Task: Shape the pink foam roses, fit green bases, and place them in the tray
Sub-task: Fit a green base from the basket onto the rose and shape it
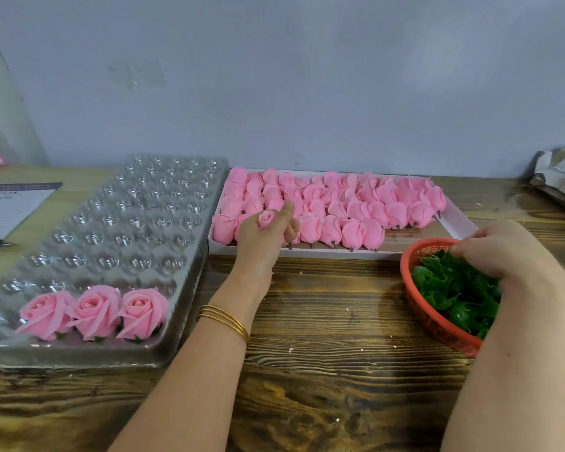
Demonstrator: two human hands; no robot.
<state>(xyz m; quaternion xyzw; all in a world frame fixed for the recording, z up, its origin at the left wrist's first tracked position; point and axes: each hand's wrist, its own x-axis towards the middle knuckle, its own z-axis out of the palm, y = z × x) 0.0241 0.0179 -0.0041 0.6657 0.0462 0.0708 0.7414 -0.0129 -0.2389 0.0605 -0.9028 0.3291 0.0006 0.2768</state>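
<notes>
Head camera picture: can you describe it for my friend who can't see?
The left hand holds a pink rosebud while the right hand reaches into a red basket of green leaves. Three finished roses sit in a clear tray.

Three finished pink roses, petals spread and green bases just showing beneath, seated side by side in the front row of a clear plastic tray at lower left, its other round cups bare. At centre, a closed pink bud gripped upright in the left hand, before a shallow white box packed with rows of unshaped pink buds, short stems pointing forward. At right, dark green bases heaped in an orange basket, under the right hand.
</notes>
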